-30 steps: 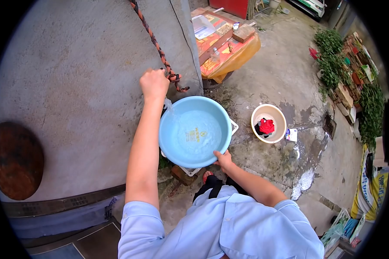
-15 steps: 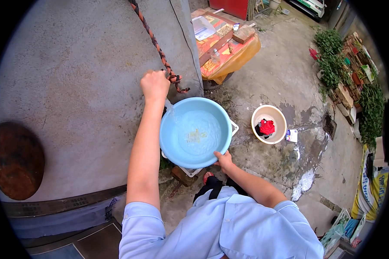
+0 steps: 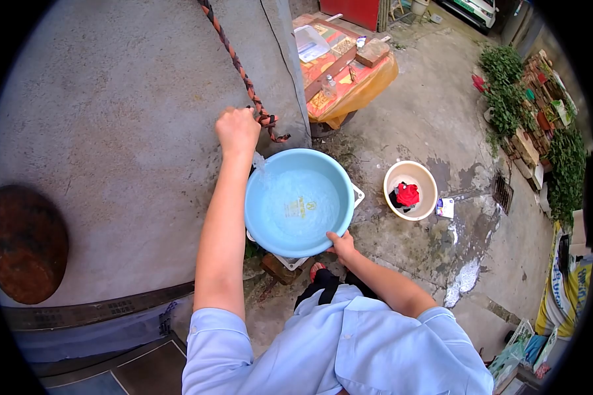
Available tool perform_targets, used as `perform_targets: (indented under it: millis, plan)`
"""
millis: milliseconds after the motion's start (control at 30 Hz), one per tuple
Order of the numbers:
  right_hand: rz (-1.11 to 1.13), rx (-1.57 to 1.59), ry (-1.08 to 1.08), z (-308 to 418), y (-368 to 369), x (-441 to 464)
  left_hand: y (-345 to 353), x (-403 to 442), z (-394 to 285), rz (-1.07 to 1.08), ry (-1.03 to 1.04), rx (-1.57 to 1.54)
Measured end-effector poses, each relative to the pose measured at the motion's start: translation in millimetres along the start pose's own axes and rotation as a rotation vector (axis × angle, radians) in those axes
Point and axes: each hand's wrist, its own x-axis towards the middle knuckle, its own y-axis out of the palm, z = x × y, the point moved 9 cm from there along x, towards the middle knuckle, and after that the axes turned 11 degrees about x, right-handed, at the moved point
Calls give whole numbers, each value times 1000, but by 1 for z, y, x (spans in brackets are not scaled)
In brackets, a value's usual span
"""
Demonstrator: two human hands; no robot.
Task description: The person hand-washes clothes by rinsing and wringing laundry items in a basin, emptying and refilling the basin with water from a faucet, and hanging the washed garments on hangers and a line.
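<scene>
My left hand [image 3: 238, 131] is closed at the wall, on what seems to be a tap mostly hidden behind it. Water [image 3: 261, 168] runs from just below that hand into a light-blue plastic basin [image 3: 254, 227]. The basin holds clear water, and yellow print shows on its bottom. With the thumb over the rim, my right hand [image 3: 340, 244] grips the basin's near right edge. Under the basin, corners of a white stand [image 3: 292, 262] stick out. A braided orange-and-black rope [image 3: 244, 79] hangs down the wall beside my left hand.
On the concrete floor to the right stands a cream bucket [image 3: 392, 178] with red and dark cloth [image 3: 407, 194] inside. Beside it is a small white-and-purple box [image 3: 445, 207]. A covered table [image 3: 369, 82] is ahead; bricks and plants [image 3: 504, 95] line the far right.
The water in the basin is calmer and the print on its bottom shows more clearly. Both hands stay where they were.
</scene>
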Motion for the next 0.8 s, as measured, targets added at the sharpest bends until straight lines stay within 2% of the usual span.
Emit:
perform_targets:
  millis: [800]
  plan:
    - [47, 63, -37, -4, 0, 3, -3, -1, 0, -54, 19, -63]
